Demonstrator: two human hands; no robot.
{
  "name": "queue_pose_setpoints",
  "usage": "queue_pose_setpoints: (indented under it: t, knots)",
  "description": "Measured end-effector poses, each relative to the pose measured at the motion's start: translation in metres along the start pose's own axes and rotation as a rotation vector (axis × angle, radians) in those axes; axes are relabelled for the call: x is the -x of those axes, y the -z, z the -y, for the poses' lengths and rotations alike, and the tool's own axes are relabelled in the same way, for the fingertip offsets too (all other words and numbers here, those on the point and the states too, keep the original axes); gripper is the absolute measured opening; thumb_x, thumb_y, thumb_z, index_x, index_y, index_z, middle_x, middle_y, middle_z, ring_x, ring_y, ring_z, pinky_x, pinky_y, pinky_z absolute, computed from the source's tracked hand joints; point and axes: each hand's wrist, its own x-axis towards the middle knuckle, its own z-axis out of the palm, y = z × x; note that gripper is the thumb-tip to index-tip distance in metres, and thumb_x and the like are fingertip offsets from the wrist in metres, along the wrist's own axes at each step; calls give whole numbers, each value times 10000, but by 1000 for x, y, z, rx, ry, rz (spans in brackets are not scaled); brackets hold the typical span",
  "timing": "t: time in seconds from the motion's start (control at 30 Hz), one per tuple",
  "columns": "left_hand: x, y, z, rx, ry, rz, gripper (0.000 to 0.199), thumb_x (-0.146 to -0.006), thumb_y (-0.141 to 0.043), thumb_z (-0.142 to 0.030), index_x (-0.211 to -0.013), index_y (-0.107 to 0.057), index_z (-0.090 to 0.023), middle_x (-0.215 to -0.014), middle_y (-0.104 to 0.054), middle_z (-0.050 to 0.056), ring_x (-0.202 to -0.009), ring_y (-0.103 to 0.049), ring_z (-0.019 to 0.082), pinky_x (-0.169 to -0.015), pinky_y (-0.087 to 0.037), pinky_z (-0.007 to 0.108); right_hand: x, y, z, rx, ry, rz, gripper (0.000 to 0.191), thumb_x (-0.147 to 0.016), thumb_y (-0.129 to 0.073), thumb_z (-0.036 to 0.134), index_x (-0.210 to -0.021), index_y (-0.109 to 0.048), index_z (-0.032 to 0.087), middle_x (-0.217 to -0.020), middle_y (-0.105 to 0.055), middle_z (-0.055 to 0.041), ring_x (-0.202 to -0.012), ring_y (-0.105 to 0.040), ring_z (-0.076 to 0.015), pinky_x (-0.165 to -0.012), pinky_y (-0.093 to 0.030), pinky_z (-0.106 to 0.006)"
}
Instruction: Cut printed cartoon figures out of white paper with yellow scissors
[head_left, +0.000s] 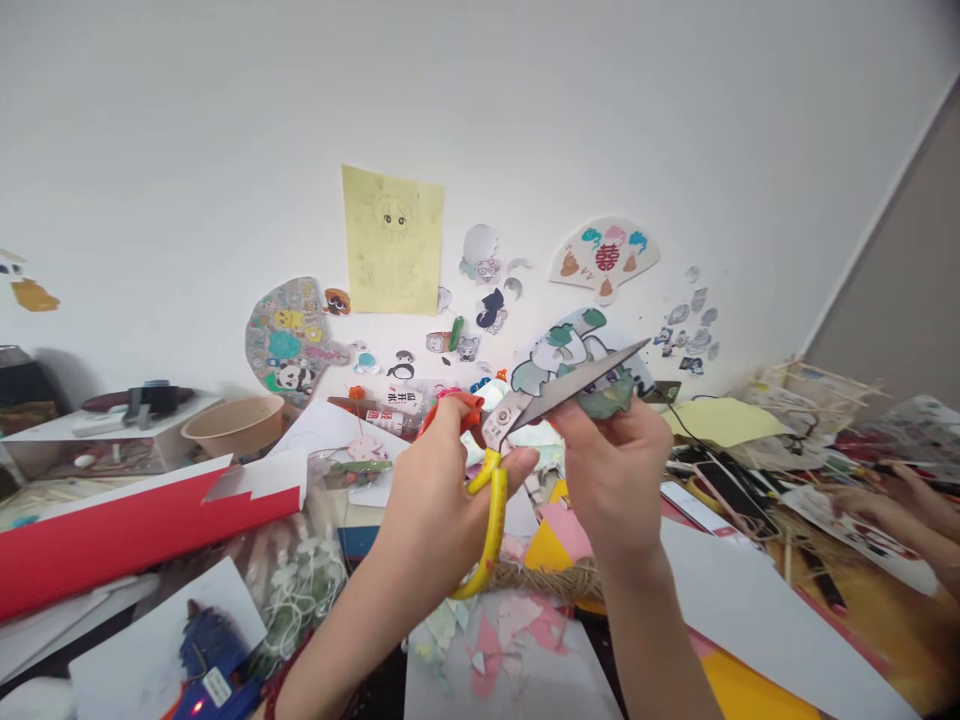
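Observation:
My left hand (pixel 431 490) grips a pair of scissors (pixel 501 425) with one yellow and one orange-red handle. The blades point up to the right and stand slightly apart. In front of me, my right hand (pixel 619 465) pinches a paper cutout (pixel 559 350) of a cartoon figure in green, white and grey. The blades lie across the near side of the cutout, just above my right fingers. Whether paper sits between the blades I cannot tell. Below both hands, pink and pale green paper scraps (pixel 499 640) lie scattered on a white sheet.
A red folded card (pixel 150 535) and a blue glue gun (pixel 217 660) with a lit red light lie left. A tan bowl (pixel 236 425) stands behind. Another person's hands (pixel 877 510) work at the right edge. Cutouts and a yellow drawing (pixel 394 250) hang on the wall.

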Motion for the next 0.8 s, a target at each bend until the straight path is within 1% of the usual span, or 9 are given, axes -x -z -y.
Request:
queue_pose_setpoints:
  t: [0.03, 0.13, 0.27, 0.37, 0.43, 0.53, 0.6, 0.67, 0.8]
  knots:
    - [-1, 1, 1, -50, -15, -41, 433, -839, -591, -603, -1033, -470, -236, -743, -539, -19, -664, -529, 197, -610, -361, 307, 0, 0, 1, 23, 0, -3, 9, -792, -776, 225, -787, -770, 220, -746, -763, 5, -716, -735, -166, -689, -630, -295]
    - [-3, 3, 5, -222, -83, -156, 403, -844, -611, -559, -1029, -472, -229, -766, -553, -6, -695, -565, 213, -607, -359, 305, 1, 2, 3, 78, -23, 16, 78, -795, -777, 233, -729, -750, 201, -619, -731, 10, -588, -712, -158, -609, -617, -283]
    - [-5, 3, 11, -416, -226, -293, 320, -856, -604, -471, -985, -461, -215, -770, -555, 10, -738, -587, 234, -611, -353, 314, -1, 7, 7, 115, -26, 44, 58, -787, -782, 210, -734, -759, 203, -608, -739, 13, -561, -717, -159, -575, -608, -268]
    - [-5, 2, 11, -456, -280, -341, 286, -850, -607, -425, -953, -447, -212, -773, -563, 20, -763, -597, 244, -620, -362, 321, -2, 10, 10, 118, -22, 50, 56, -778, -784, 191, -729, -763, 206, -598, -734, 18, -540, -711, -153, -548, -591, -256]
    - [-4, 3, 9, -432, -244, -309, 283, -844, -610, -416, -954, -443, -216, -772, -562, 15, -752, -598, 240, -614, -363, 317, -2, 10, 11, 115, -29, 46, 64, -775, -786, 189, -719, -758, 203, -589, -725, 18, -536, -703, -150, -543, -583, -255]
    - [-3, 4, 6, -351, -160, -187, 302, -846, -607, -426, -1005, -453, -220, -775, -561, 6, -714, -589, 230, -595, -364, 307, -1, 8, 11, 88, -39, 21, 64, -759, -802, 203, -718, -752, 205, -598, -710, 22, -532, -683, -141, -534, -568, -259]
    - [-3, 6, 6, -299, -140, -120, 327, -853, -602, -428, -1059, -457, -220, -786, -565, 7, -701, -582, 225, -591, -369, 304, 0, 6, 10, 74, -39, -4, 73, -745, -813, 213, -715, -747, 208, -619, -701, 24, -531, -662, -132, -528, -558, -261]
    - [-3, 7, 6, -266, -132, -96, 330, -856, -598, -432, -1070, -458, -223, -787, -565, 6, -690, -574, 219, -591, -371, 302, -1, 7, 8, 88, -40, -5, 91, -743, -812, 219, -690, -739, 206, -625, -690, 20, -552, -647, -131, -542, -553, -269]
    - [-3, 12, 7, -272, -118, -96, 306, -843, -607, -450, -991, -453, -232, -760, -549, -7, -659, -539, 201, -587, -345, 294, -4, 13, 8, 97, -84, 54, 140, -766, -793, 256, -652, -733, 203, -632, -678, 3, -609, -628, -142, -564, -531, -279]
